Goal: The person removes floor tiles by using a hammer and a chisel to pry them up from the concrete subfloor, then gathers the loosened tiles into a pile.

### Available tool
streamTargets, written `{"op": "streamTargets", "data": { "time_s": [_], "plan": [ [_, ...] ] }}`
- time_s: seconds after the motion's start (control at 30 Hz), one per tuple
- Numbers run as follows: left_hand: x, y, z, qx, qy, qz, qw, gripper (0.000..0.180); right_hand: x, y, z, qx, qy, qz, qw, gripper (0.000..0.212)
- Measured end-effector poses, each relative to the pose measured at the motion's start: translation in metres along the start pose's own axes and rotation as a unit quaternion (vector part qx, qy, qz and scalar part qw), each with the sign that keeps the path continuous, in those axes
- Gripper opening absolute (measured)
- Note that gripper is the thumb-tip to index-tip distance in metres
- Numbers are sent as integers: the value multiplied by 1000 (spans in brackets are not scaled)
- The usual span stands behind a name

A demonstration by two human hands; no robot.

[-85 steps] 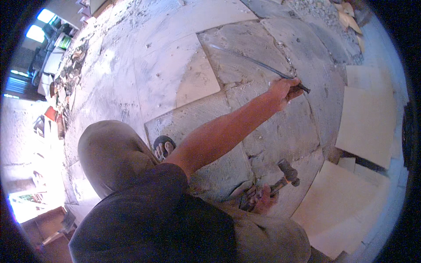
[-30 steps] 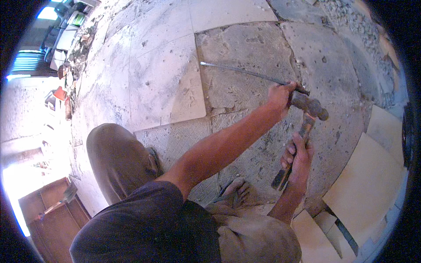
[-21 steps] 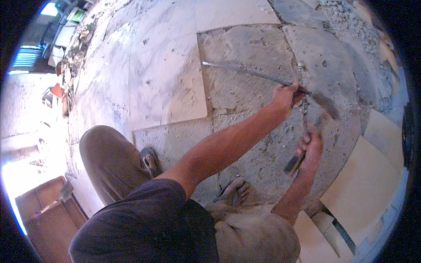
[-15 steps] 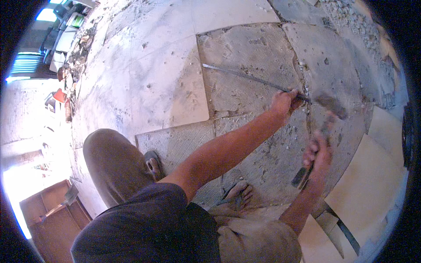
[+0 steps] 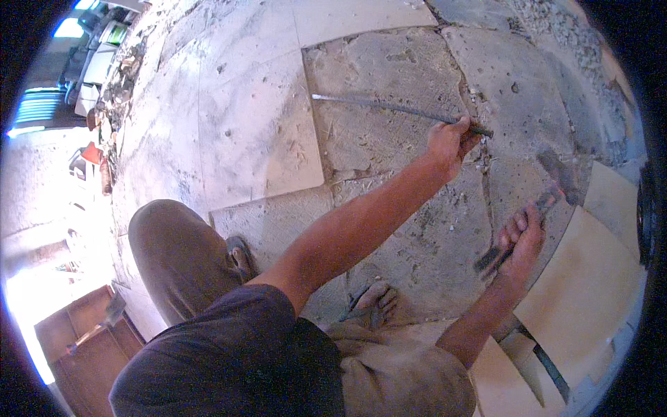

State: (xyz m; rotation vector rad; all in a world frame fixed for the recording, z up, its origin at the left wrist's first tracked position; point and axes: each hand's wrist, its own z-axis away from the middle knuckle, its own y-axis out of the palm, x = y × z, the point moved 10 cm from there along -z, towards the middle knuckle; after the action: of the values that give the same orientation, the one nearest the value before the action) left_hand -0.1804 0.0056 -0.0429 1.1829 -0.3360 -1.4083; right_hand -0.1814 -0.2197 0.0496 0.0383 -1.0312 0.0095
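Note:
My left hand (image 5: 450,144) grips a long thin metal bar (image 5: 389,108) near its right end. The bar's pale, flattened far tip rests close to the edge of a large floor tile (image 5: 264,132), over rough exposed mortar (image 5: 382,69). In my right hand (image 5: 521,240) is a hammer (image 5: 549,198), held by its dark-ended handle. Its head, smeared by motion, is up and to the right of the hand, apart from the bar's end.
Loose pale tiles (image 5: 590,278) lie at the right. Rubble (image 5: 563,42) is heaped at the upper right, and debris (image 5: 114,97) lines the left. A brown panel (image 5: 83,347) with a trowel-like tool (image 5: 104,323) is at the lower left. My sandalled foot (image 5: 375,302) stands below my arm.
The hammer and my right hand have swung right, away from the bar's end. My left hand and the bar have shifted slightly upward in view.

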Motion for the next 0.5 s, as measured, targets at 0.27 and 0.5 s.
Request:
{"op": "streamTargets", "data": {
  "time_s": [0.27, 0.5],
  "plan": [
    [16, -24, -3, -14, -52, 66, 996, 12, -53, 70, 21, 187, 123, 163, 961, 24],
    [6, -9, -15, 14, 24, 14, 1000, 11, 10, 14, -16, 2, -15, -52, 999, 20]
  ]
}}
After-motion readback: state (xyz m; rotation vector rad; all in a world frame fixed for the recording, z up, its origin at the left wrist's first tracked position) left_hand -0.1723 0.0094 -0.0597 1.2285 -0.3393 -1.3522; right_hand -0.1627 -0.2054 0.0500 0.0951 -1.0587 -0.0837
